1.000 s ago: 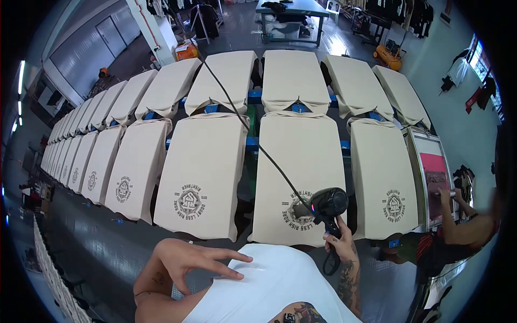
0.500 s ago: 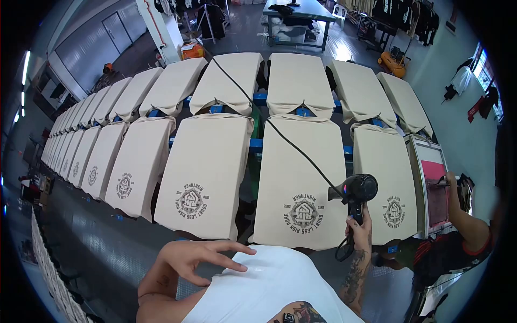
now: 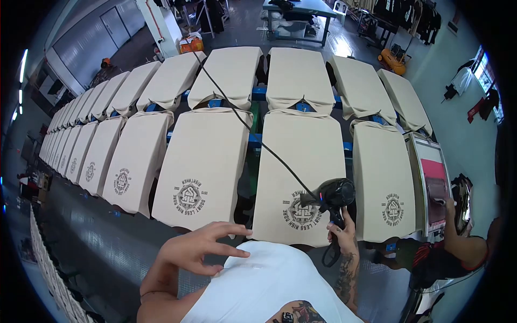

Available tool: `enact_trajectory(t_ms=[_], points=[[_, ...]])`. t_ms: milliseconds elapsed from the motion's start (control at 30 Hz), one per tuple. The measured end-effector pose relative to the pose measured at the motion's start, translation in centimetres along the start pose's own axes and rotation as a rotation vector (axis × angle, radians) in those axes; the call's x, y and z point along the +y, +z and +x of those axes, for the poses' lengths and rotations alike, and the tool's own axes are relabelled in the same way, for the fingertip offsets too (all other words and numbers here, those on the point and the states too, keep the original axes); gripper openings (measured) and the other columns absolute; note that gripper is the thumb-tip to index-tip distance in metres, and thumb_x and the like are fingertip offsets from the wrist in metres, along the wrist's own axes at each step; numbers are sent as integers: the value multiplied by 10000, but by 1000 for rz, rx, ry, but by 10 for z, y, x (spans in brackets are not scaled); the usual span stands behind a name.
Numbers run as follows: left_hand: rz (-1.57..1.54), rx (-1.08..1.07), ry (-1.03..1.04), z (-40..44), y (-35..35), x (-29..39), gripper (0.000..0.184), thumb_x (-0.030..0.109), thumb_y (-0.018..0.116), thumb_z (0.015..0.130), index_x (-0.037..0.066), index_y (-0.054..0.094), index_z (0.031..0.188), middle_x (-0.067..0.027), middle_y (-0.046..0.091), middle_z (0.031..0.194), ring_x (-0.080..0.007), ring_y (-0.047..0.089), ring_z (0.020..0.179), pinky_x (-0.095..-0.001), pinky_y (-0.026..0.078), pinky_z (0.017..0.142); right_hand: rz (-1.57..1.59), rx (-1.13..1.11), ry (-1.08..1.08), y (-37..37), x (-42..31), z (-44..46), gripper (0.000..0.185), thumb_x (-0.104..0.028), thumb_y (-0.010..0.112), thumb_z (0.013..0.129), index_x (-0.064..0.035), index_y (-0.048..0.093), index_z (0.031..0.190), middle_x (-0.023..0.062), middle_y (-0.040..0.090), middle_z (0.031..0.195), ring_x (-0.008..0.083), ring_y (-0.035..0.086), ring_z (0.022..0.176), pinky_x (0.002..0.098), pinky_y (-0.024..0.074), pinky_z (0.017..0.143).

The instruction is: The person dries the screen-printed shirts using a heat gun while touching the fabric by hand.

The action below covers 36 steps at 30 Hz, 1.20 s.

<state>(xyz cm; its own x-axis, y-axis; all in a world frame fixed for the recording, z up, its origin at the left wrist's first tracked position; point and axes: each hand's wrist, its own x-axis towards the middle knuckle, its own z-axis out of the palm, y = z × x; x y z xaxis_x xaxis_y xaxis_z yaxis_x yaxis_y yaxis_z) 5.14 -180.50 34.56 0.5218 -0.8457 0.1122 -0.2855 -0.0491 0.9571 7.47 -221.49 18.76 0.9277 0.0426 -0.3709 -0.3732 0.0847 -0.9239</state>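
Observation:
A black hair dryer (image 3: 337, 194) is held by its handle in my right hand (image 3: 344, 232). Its nozzle points left, over the dark round print (image 3: 300, 215) on the cream T-shirt (image 3: 301, 151) in front of me, covering part of that print. The shirt is stretched over a flat board. My left hand (image 3: 207, 248) hovers near my white top (image 3: 269, 280), fingers spread and holding nothing. Left of the middle shirt lies another printed cream shirt (image 3: 207, 151); a third one (image 3: 383, 161) is on the right.
Two long rows of shirt-covered boards run off to the left. The dryer's black cord (image 3: 253, 134) crosses the middle boards. At the right, another person (image 3: 458, 242) holds a framed screen (image 3: 431, 177). A blue table (image 3: 307, 8) and an orange compressor (image 3: 392, 62) stand behind.
My right hand has carried the hair dryer left, from the shirt's right edge to over its print. My left hand has risen slightly, still spread. The cord has shifted with the dryer.

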Motion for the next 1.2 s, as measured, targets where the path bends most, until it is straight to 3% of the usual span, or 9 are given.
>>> enact_trajectory(t_ms=[133,233,333,433,533,667,833,900,1200], points=[[-106,-30,57,-5,0,11,609,199,812,730,56,623,1291,-279,433,1430,-425,440,1321,-489,354,1069,-12,140,-85,-25,-3,1,811,-1,638,825,-93,250,1532,35,577,759,112,532,478,250,459,434],[-325,-6,383,-13,5,12,678,355,846,713,62,626,1283,-358,449,1368,-484,462,1283,-594,327,1040,-41,212,-109,-32,-14,1,798,-1,624,831,-88,250,1531,34,577,752,109,526,470,244,450,428],[-610,-75,448,-13,3,3,637,316,841,729,53,633,1270,-346,461,1363,-475,469,1281,-586,332,1041,-12,241,-161,-35,-15,4,796,-19,628,833,-94,252,1531,39,577,747,109,526,469,242,443,425],[-227,124,293,-9,-2,10,583,299,822,763,49,641,1257,-329,477,1355,-471,480,1270,-581,341,1036,-7,246,-154,-24,-20,2,798,-16,624,835,-106,250,1534,41,580,740,108,526,471,240,441,425],[-112,-79,215,-5,-3,19,531,305,805,792,47,655,1232,-309,490,1353,-461,491,1264,-574,355,1028,-17,178,-125,-16,-13,12,808,-1,632,826,-113,258,1533,41,586,749,109,534,486,247,455,434],[-214,-110,421,-14,-8,28,551,318,792,795,59,642,1258,-300,470,1385,-439,483,1282,-529,317,1072,-49,106,-93,2,-6,15,842,5,649,817,-116,235,1540,39,591,759,121,546,503,260,469,446],[-345,-53,465,-12,-9,18,573,346,782,804,68,625,1280,-300,479,1374,-433,494,1276,-533,314,1072,-21,33,-24,20,-11,9,865,-4,660,817,-108,207,1546,44,601,769,123,550,508,263,468,448],[-12,-56,220,-5,-6,25,564,324,786,799,66,629,1275,-306,475,1373,-436,491,1274,-534,317,1069,-13,22,-4,19,-10,5,862,-4,660,818,-107,209,1546,44,601,770,122,550,508,263,467,447],[-396,-84,548,-23,-9,21,544,312,796,780,63,650,1241,-306,483,1361,-433,495,1270,-541,323,1058,-97,177,-133,-20,-5,8,775,-6,639,834,-146,297,1516,20,549,736,110,534,486,256,445,428]])
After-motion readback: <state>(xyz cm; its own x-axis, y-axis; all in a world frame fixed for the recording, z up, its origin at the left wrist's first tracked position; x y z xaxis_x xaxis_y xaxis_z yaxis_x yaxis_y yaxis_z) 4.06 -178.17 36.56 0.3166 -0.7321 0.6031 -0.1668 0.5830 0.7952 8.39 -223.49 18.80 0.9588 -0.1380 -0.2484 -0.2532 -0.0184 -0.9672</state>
